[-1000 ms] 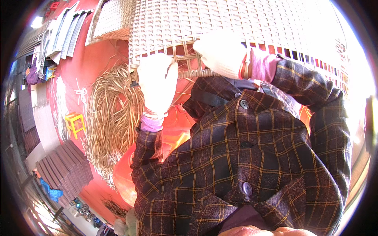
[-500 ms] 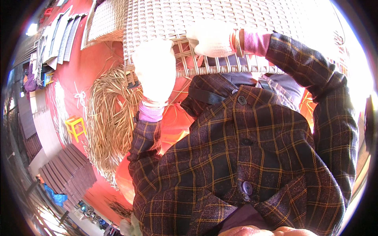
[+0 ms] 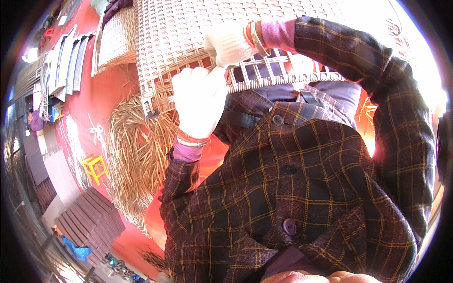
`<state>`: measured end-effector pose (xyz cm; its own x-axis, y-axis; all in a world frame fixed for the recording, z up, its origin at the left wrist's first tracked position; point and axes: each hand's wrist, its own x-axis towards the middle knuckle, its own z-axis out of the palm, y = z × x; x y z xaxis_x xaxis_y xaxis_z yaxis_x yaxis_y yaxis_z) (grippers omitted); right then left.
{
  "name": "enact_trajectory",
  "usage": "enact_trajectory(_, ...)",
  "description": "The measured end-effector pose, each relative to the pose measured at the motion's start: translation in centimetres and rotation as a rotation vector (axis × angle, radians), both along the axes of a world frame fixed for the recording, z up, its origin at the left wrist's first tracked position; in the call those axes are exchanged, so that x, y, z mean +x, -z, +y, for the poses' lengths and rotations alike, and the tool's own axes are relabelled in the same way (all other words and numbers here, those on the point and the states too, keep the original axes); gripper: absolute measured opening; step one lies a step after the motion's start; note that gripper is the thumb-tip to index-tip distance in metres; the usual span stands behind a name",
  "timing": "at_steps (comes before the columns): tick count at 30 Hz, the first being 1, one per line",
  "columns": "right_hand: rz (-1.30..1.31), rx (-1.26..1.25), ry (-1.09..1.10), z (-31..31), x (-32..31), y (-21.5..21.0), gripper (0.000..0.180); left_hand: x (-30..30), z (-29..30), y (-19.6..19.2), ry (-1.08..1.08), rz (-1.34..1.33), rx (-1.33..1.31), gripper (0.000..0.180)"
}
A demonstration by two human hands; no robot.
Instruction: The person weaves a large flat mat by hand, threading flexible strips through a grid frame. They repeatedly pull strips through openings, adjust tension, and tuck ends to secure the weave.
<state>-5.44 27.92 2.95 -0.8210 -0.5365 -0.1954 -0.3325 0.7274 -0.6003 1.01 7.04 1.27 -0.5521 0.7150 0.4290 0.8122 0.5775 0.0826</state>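
A large woven wicker panel [image 3: 181,23] in pale cane-like strands lies in front of me, its wrapped near rail [image 3: 283,81] close to my lap. Between the weave and that rail runs a strip of open, ladder-like strands. Over this strip, near the left corner, my left hand [image 3: 200,101] in a white knit glove is closed, fingers curled. Just beyond and to its right, my right hand [image 3: 230,43], gloved alike, is bent into a loose fist against the weave. The two hands nearly touch. Glare and the gloves hide what the fingers pinch.
Left of the panel lies a big coil of tan strands [image 3: 134,155] on the red floor [image 3: 89,101]. A second woven piece [image 3: 118,42] stands beyond it. Further left are a small yellow stool [image 3: 94,167], a stack of brown ribbed panels [image 3: 89,221] and a blue plastic bag [image 3: 78,250].
My right hand has moved left and my left hand right and nearer, so they have come together. The panel's left corner sits slightly lower and further left in view.
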Motion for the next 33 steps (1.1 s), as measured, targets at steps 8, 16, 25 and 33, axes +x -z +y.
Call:
enact_trajectory(8, 0.04, 0.018, -0.046, 0.3, -1.1, 1.2, 0.008, 1.1, 1.7, -0.7, -0.072, 0.064, -0.259, 0.022)
enact_trajectory(16, 0.417, 0.082, -0.032, 0.9, -0.8, 1.6, 0.014, 1.7, 0.9, -1.6, 0.151, -0.143, -0.104, 0.013)
enact_trajectory(25, 0.297, -0.172, 0.628, 16.9, 13.3, -5.7, 0.025, 1.9, 4.0, -3.3, 0.161, 0.022, -0.343, 0.006)
enact_trajectory(33, 0.39, -0.27, 1.411, 26.2, 25.8, -0.3, 0.027, 1.4, 8.4, -2.9, 0.375, -0.178, 0.022, 0.022)
